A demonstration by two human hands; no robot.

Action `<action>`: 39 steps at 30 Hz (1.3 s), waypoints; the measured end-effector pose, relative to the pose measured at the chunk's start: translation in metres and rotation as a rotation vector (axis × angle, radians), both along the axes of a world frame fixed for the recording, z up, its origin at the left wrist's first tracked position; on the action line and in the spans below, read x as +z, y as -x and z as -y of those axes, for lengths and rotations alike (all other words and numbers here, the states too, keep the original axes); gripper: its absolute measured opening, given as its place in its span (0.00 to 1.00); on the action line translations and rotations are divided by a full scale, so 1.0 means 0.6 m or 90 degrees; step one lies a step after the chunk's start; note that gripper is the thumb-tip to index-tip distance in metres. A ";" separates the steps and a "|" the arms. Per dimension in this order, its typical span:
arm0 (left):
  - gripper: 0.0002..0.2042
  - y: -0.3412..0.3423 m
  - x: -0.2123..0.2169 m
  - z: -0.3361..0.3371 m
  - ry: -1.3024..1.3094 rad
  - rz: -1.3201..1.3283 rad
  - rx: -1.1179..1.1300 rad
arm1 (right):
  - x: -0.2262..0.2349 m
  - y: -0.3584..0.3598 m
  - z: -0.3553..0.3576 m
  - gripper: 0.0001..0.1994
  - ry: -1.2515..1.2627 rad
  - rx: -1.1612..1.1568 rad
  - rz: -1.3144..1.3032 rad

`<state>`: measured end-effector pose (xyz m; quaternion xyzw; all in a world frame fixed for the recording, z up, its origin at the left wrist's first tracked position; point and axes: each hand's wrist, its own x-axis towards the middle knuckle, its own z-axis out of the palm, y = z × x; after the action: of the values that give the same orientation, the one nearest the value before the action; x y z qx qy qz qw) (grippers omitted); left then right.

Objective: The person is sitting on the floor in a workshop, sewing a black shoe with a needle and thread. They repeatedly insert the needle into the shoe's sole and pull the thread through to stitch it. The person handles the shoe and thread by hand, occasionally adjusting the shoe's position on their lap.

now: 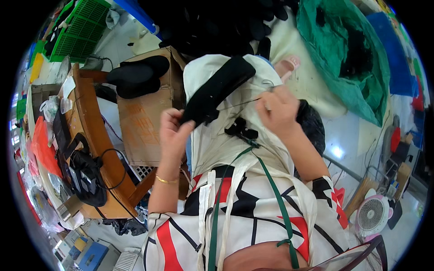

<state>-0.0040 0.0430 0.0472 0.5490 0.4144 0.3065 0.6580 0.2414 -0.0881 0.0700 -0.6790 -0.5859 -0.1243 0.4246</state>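
Note:
My left hand [174,128] is closed on the near end of a long black cloth shoe [221,86], which lies slanted over my lap. Its far end rests on the pale apron [199,67]. My right hand [278,108] is closed, a short way to the right of the shoe. A thin dark line, thread or a slim tool, runs from its fingers to the shoe's side. Above the fingers a small metal-looking loop [268,83] shows; what it belongs to is unclear. A small black bunched thing [242,129] lies on the apron by the green cord [271,176].
Black shoes [138,77] sit on a cardboard box [144,122] at left, beside a wooden table [97,158]. A large heap of black pieces [217,27] lies ahead. At right are a green plastic sack [370,90], a pink slipper [287,66] and a fan [373,214].

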 end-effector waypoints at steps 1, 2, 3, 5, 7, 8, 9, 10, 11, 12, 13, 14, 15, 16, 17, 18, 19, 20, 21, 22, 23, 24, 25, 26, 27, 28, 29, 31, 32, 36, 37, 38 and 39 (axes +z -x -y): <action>0.11 -0.007 0.026 -0.026 -0.004 0.029 0.002 | 0.009 -0.023 0.011 0.04 0.000 -0.037 0.025; 0.11 -0.007 0.045 -0.057 -0.009 0.055 0.007 | 0.026 -0.040 0.022 0.03 0.015 -0.075 0.029; 0.11 -0.001 0.056 -0.096 -0.029 0.057 -0.055 | 0.030 -0.064 0.034 0.03 0.016 -0.096 0.037; 0.10 0.000 0.067 -0.160 -0.014 0.076 -0.155 | 0.047 -0.084 0.056 0.03 0.036 -0.137 -0.006; 0.08 -0.022 0.055 -0.192 0.031 0.066 -0.286 | 0.036 -0.104 0.073 0.04 0.084 -0.120 -0.007; 0.07 -0.035 0.050 -0.198 0.055 0.061 -0.356 | 0.028 -0.109 0.085 0.04 0.133 -0.108 0.001; 0.07 -0.055 0.044 -0.188 -0.028 -0.027 -0.348 | 0.018 -0.111 0.092 0.04 0.181 -0.095 0.009; 0.08 -0.077 0.032 -0.178 -0.107 -0.112 -0.344 | 0.001 -0.112 0.100 0.05 0.240 -0.088 0.013; 0.09 -0.086 0.014 -0.179 -0.206 -0.184 -0.311 | -0.018 -0.115 0.104 0.05 0.297 -0.079 0.016; 0.10 -0.084 0.003 -0.179 -0.338 -0.261 -0.238 | -0.030 -0.116 0.106 0.05 0.354 -0.067 0.019; 0.11 -0.086 0.001 -0.172 -0.466 -0.336 -0.160 | -0.036 -0.112 0.103 0.05 0.407 -0.082 -0.002; 0.12 -0.090 0.006 -0.161 -0.592 -0.411 -0.083 | -0.036 -0.111 0.098 0.04 0.393 -0.074 -0.037; 0.15 -0.086 0.020 -0.150 -0.528 -0.420 -0.081 | -0.033 -0.108 0.089 0.04 0.378 -0.065 -0.071; 0.14 -0.075 0.024 -0.139 -0.501 -0.455 -0.104 | -0.034 -0.103 0.077 0.04 0.363 -0.048 -0.109; 0.14 -0.064 0.027 -0.129 -0.473 -0.489 -0.131 | -0.035 -0.097 0.060 0.05 0.358 -0.037 -0.180; 0.14 -0.054 0.027 -0.120 -0.444 -0.521 -0.158 | -0.032 -0.087 0.038 0.05 0.353 -0.014 -0.216; 0.14 -0.043 0.025 -0.111 -0.378 -0.484 -0.164 | -0.028 -0.074 0.013 0.06 0.348 0.011 -0.253; 0.14 -0.037 0.022 -0.104 -0.314 -0.441 -0.170 | -0.026 -0.061 -0.012 0.06 0.343 0.032 -0.286; 0.14 -0.035 0.019 -0.100 -0.250 -0.398 -0.175 | -0.030 -0.045 -0.038 0.06 0.323 0.077 -0.313; 0.14 -0.037 0.017 -0.096 -0.225 -0.383 -0.175 | -0.034 -0.028 -0.064 0.07 0.307 0.124 -0.337; 0.14 -0.041 0.018 -0.092 -0.202 -0.369 -0.173 | -0.034 -0.011 -0.090 0.07 0.315 0.156 -0.363; 0.14 -0.044 0.017 -0.090 -0.180 -0.354 -0.172 | -0.034 0.005 -0.114 0.08 0.323 0.187 -0.389; 0.13 -0.045 0.008 -0.091 -0.193 -0.351 -0.159 | -0.033 0.024 -0.139 0.09 0.306 0.210 -0.430; 0.12 -0.047 0.006 -0.090 -0.201 -0.337 -0.154 | -0.032 0.042 -0.160 0.09 0.289 0.228 -0.470; 0.12 -0.050 0.004 -0.087 -0.208 -0.323 -0.149 | -0.033 0.050 -0.173 0.10 0.272 0.245 -0.510; 0.12 -0.050 0.003 -0.083 -0.213 -0.311 -0.140 | -0.037 0.051 -0.180 0.11 0.293 0.270 -0.474; 0.11 -0.051 0.004 -0.078 -0.212 -0.302 -0.139 | -0.041 0.051 -0.186 0.12 0.313 0.294 -0.437; 0.10 -0.045 -0.002 -0.071 -0.278 -0.277 -0.139 | -0.057 0.050 -0.188 0.12 0.323 0.335 -0.388; 0.09 -0.043 -0.007 -0.069 -0.310 -0.264 -0.139 | -0.063 0.049 -0.184 0.12 0.327 0.330 -0.387; 0.11 -0.038 -0.037 -0.065 -0.531 -0.208 -0.116 | -0.063 0.057 -0.168 0.11 0.362 0.302 -0.383; 0.12 -0.039 -0.040 -0.065 -0.535 -0.206 -0.115 | -0.060 0.057 -0.169 0.10 0.372 0.293 -0.381; 0.12 -0.039 -0.042 -0.065 -0.539 -0.205 -0.114 | -0.062 0.057 -0.169 0.10 0.367 0.294 -0.373; 0.12 -0.040 -0.044 -0.064 -0.544 -0.204 -0.113 | -0.065 0.057 -0.168 0.10 0.363 0.295 -0.366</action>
<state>0.0198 0.0814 0.0205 0.8445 0.2988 0.3038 0.3244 0.2073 0.0128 0.0312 -0.6268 -0.5915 0.3329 0.3827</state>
